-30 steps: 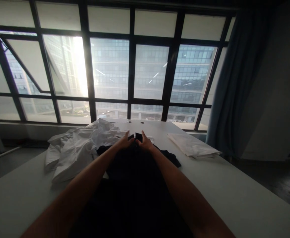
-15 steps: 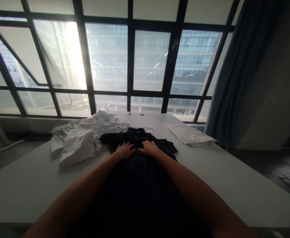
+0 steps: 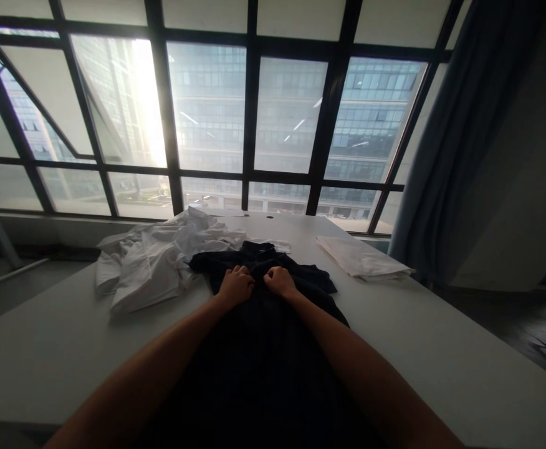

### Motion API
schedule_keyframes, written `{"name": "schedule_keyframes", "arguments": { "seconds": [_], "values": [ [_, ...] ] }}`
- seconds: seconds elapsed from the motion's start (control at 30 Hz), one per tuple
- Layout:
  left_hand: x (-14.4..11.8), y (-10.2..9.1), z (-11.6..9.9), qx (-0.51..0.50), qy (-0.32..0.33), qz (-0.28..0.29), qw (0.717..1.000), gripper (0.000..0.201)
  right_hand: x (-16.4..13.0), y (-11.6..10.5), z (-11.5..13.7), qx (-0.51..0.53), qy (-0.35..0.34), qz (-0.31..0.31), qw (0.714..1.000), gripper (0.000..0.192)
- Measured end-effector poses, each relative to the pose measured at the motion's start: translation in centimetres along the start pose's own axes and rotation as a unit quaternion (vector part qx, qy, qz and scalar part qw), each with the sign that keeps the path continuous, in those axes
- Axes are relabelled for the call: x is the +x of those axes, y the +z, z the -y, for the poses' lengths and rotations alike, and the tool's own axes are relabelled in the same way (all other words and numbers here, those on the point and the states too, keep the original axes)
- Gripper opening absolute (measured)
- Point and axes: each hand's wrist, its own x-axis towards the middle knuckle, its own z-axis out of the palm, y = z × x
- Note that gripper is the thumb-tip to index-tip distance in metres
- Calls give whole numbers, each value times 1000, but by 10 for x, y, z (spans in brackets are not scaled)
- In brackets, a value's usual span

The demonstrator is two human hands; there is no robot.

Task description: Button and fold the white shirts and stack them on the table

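A dark shirt (image 3: 258, 349) lies spread on the white table (image 3: 441, 349), its collar end pointing toward the window. My left hand (image 3: 235, 285) and my right hand (image 3: 280, 280) sit side by side on the chest of the shirt, just below the collar. Both have their fingers curled into the dark cloth, pinching it near the middle. My forearms stretch over the shirt's body.
A rumpled heap of white garments (image 3: 156, 265) lies to the left of the dark shirt. A folded white garment (image 3: 364, 259) rests at the far right of the table. Large windows (image 3: 254, 118) stand behind the table, with a dark curtain (image 3: 445, 156) to the right.
My hands drew back from the collar onto the chest of the dark shirt, first lying flat, then curling their fingers into the cloth. The camera view tipped slightly.
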Motion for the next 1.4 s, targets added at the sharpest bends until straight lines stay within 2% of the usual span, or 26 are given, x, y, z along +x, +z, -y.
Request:
{"name": "schedule_keyframes", "arguments": {
  "seconds": [0.13,0.23,0.47,0.67,0.93,1.07,1.2,1.3,1.4],
  "values": [
    [0,-3,-4,-22,-38,-54,998,37,-5,-6,-9,140,-33,-20,989,22],
    [2,-3,-7,-65,-65,-80,993,34,-10,-8,-10,194,-62,-25,979,22],
    [12,3,-4,-187,-105,-43,976,26,-13,-8,-7,212,-104,-3,972,18],
    [13,8,-2,-225,-89,-67,968,22,-11,-2,-8,195,-88,8,977,33],
    [12,10,-3,-206,-95,-76,971,21,-7,0,-17,212,-142,39,966,20],
    [13,11,-2,-193,-93,-73,974,23,-7,3,-17,187,-181,6,966,17],
    [13,11,-2,-168,-71,-63,981,23,-9,3,-16,148,-191,-69,968,9],
    [13,10,-2,-153,-50,-56,985,23,-12,-1,-15,83,-230,-104,964,17],
    [13,9,-3,-140,-34,-50,988,23,-14,-4,-14,28,-253,-108,961,20]
  ]
}}
